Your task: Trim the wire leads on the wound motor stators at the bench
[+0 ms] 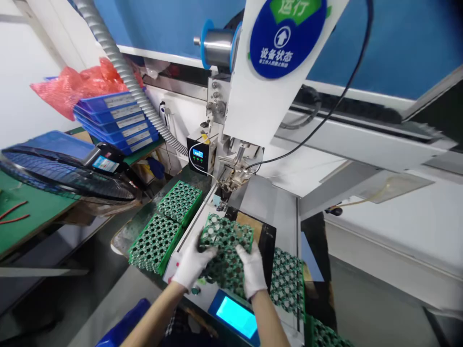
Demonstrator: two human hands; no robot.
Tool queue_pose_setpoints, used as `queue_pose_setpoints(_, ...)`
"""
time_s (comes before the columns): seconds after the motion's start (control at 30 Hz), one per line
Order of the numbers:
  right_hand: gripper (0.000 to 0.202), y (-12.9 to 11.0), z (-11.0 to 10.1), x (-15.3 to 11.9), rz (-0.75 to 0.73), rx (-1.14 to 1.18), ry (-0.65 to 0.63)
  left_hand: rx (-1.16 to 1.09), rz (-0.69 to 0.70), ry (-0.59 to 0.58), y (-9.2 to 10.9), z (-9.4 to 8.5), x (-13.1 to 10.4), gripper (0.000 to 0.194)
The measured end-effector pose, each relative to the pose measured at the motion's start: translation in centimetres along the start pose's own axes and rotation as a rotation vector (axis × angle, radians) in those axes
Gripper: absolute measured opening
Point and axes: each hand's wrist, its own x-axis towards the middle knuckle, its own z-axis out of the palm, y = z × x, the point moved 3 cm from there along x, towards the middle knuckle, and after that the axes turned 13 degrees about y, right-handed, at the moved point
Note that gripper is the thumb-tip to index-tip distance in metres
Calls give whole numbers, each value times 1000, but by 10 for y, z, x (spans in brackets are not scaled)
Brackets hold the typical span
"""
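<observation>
Machine: a white soldering machine (260,96) stood at the back of the bench, with a round blue status sign (287,33) on its upright column and a metal wire spool (217,46) beside the sign.
Bench: the grey bench (119,299) ran from the near left corner under the machine; a green-topped side bench (32,212) lay to its left.
Fan: a black fan grille (68,176) lay tilted over the side bench's right edge.
Hose: a ribbed grey hose (123,67) slanted down from the top left toward the machine.
Bins: stacked blue trays (115,120) sat at the far left, with red plastic wrap (75,84) bunched behind them.
Spare trays: two green cell holder trays (166,221) lay left of the machine bed; others (289,284) lay at its right edge.
Held tray: a green cell holder tray with circuit strips (226,241) sat on the machine bed just below the solder head (231,176), tilted slightly.
Left hand: the white-gloved left hand (191,265) was closed on the tray's near left edge.
Right hand: the white-gloved right hand (253,272) lay on the tray's near right side, fingers curled on it.
Screen: a lit blue touchscreen (237,315) sat at the near edge, between the forearms.
</observation>
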Motion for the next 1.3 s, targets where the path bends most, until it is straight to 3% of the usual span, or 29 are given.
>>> queue_pose_setpoints(0.13,71,6,-34,53,6,12,179,131,316,-133,16,51,-1,79)
queue_pose_setpoints(0.23,69,8,-44,75,9,-22,207,249,462,-223,15,70,4,80)
queue_pose_setpoints(0.33,63,10,-43,79,6,-77,211,350,535,-266,16,80,6,79)
queue_pose_setpoints(1.0,57,24,-50,84,-45,-194,249,598,627,-296,19,89,1,81)
queue_pose_setpoints(1.17,52,32,-49,82,-82,-158,361,620,630,-273,20,89,2,80)
queue_pose_setpoints(1.3,42,42,-61,79,-131,-111,494,631,633,-258,19,92,0,74)
